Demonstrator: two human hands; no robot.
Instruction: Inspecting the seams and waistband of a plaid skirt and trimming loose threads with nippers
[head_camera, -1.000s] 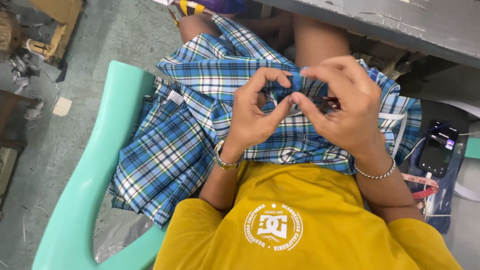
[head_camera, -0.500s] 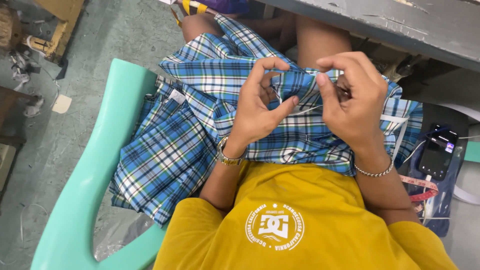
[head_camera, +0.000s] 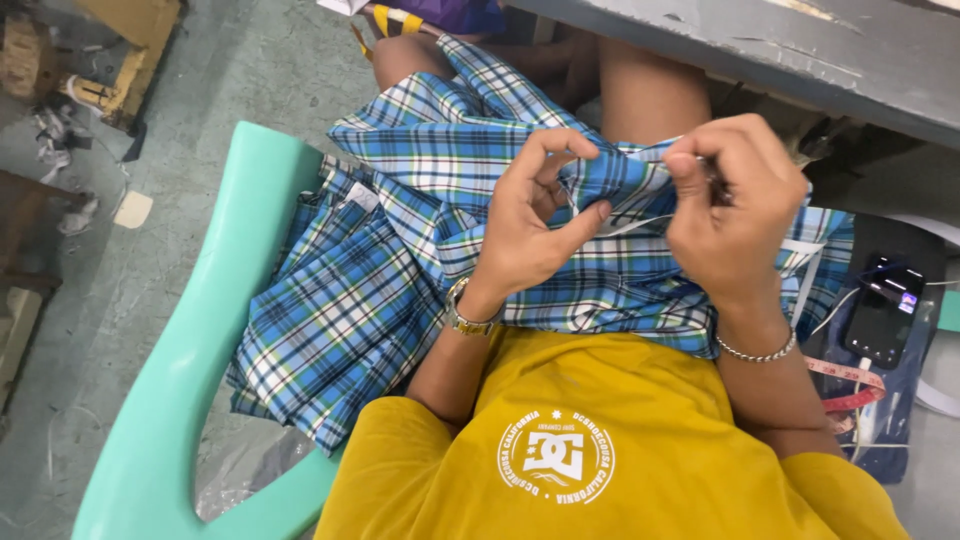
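A blue, white and green plaid cloth (head_camera: 400, 260) lies over my lap and spills left onto the seat. My left hand (head_camera: 535, 225), with a gold watch at the wrist, pinches a raised fold of this cloth between thumb and fingers. My right hand (head_camera: 735, 215), wearing a silver bracelet, grips the same fold just to the right, fingers curled tight. The two hands are a little apart, and a thin white strip of cloth (head_camera: 630, 225) shows between them. I wear a yellow shirt.
A mint-green plastic chair (head_camera: 190, 370) holds me. A grey table edge (head_camera: 800, 50) runs across the top right. A dark phone (head_camera: 885, 310) and a red and white measuring tape (head_camera: 845, 385) lie at the right. Clutter sits on the concrete floor at the top left.
My hands, close together over the fold before, have drawn apart, the right one shifting right and up. The fold is now stretched between them and a white strip shows.
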